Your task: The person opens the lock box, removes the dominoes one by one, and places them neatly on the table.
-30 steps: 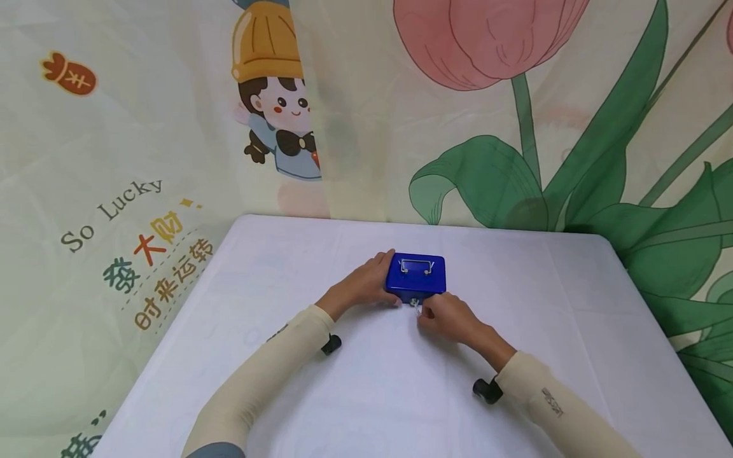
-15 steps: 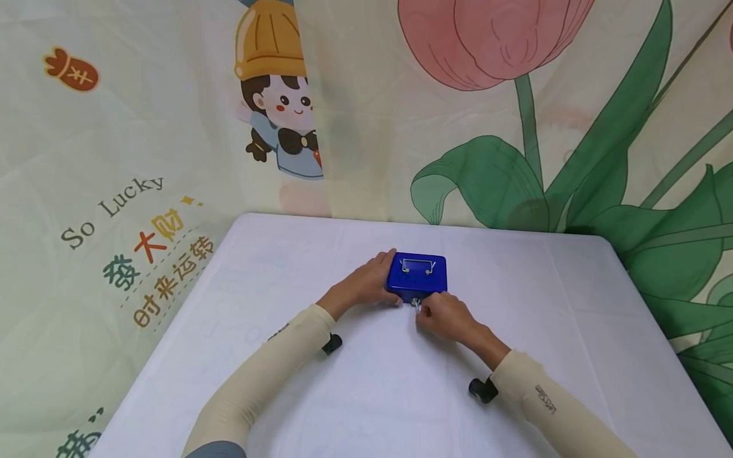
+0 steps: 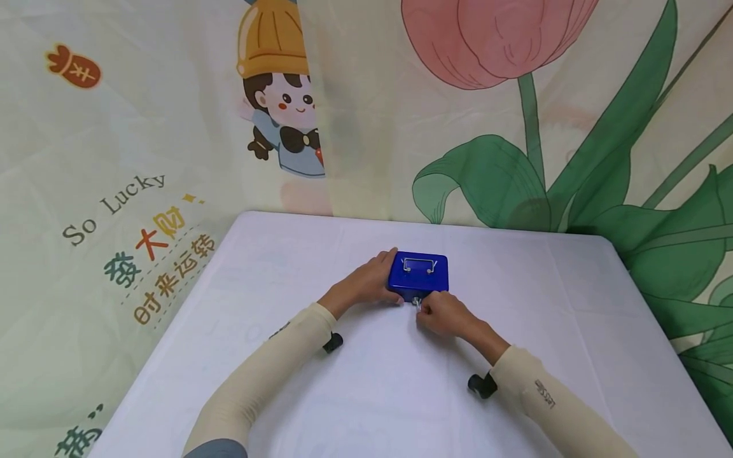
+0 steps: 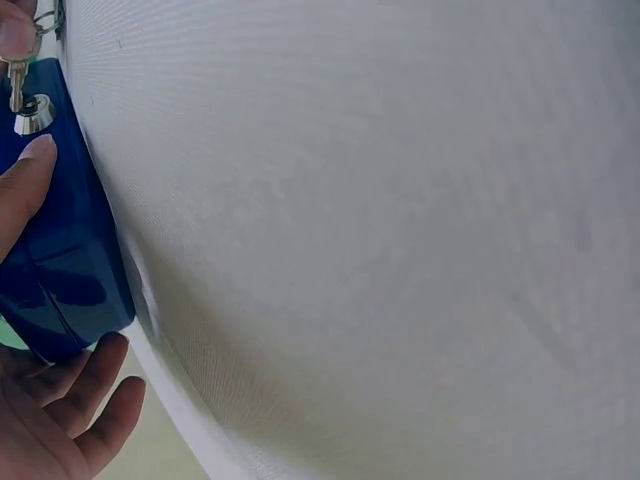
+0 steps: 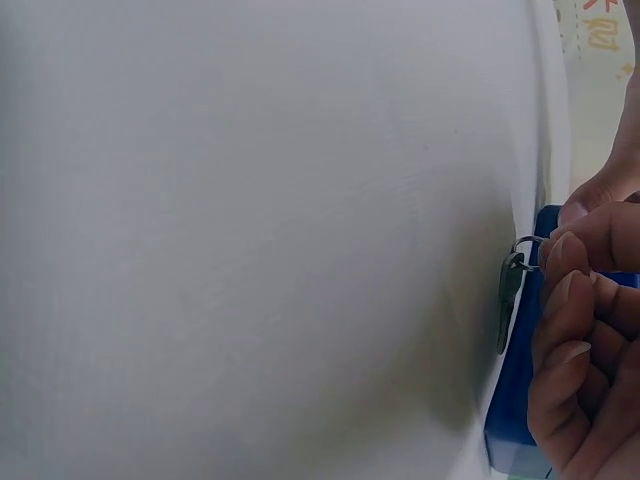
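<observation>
A small blue cash box (image 3: pixel 418 281) with a wire handle folded on its lid sits on the white table. My left hand (image 3: pixel 369 281) grips its left end; in the left wrist view the thumb lies on the front beside a silver lock (image 4: pixel 36 116), fingers round the end. My right hand (image 3: pixel 446 315) pinches a key (image 4: pixel 17 86) at the front. The key's tip is at the lock; how deep it sits I cannot tell. In the right wrist view a second key (image 5: pixel 509 305) dangles from the ring (image 5: pixel 527 241).
The white-covered table (image 3: pixel 532 305) reaches back to a printed cloth backdrop (image 3: pixel 366 114) with a tulip and a cartoon figure. Small black cameras (image 3: pixel 482 386) are worn at both wrists.
Both hands stay at the box, the right still pinching the key at its front. The whole view shifts slightly; the right forearm has edged a little left.
</observation>
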{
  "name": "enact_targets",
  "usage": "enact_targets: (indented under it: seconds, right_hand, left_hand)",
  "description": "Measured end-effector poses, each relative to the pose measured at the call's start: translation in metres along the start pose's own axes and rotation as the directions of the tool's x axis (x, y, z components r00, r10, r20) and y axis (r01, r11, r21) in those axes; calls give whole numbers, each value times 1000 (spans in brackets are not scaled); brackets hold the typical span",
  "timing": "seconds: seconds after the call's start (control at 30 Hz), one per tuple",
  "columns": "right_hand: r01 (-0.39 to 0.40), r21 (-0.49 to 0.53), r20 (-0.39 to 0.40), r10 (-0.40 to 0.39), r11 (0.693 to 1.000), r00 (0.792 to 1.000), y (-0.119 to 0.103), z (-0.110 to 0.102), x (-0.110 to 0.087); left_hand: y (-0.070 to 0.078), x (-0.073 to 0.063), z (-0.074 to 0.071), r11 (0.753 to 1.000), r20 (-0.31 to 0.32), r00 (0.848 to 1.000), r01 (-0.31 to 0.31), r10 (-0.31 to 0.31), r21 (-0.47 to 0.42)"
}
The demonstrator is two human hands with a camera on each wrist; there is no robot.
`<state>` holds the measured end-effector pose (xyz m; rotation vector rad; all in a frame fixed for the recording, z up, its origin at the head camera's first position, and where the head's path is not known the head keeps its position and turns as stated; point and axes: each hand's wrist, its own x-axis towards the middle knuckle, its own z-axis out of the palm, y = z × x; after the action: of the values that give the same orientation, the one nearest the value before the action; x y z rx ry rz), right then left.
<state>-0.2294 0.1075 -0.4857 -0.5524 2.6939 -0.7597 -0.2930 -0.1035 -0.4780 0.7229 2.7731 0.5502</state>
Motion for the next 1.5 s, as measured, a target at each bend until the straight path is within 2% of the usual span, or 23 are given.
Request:
enact_targets:
  seconds: [0.23, 0.47, 0.67, 0.93, 1.3, 1.5]
  right_hand:
    - [-27, 40, 60, 25, 999, 998, -2, -2, 0]
    - [-42, 46, 73, 38, 998, 997, -1, -2, 2]
    - [-37, 3, 16, 37, 999, 999, -2, 2, 1]
    - [27, -67, -88, -33, 997, 996, -1, 7, -2]
    - [44, -36, -92, -47, 998, 995, 0, 7, -1]
    - [34, -65, -102, -40, 997, 994, -1, 8, 0]
  left_hand:
    - [0, 1, 0, 1000, 16, 1000, 11, -11, 1]
    - [1, 0, 0, 1000, 15, 1000, 17, -17, -9]
    - [1, 0, 0, 1000, 13, 1000, 16, -16, -8]
    - [0, 0, 1, 1000, 7, 1000, 7, -7, -7]
    - [-2, 0, 2, 1000, 7, 1000, 9, -8, -10]
    - [-1, 0, 2, 1000, 9, 1000, 11, -11, -7]
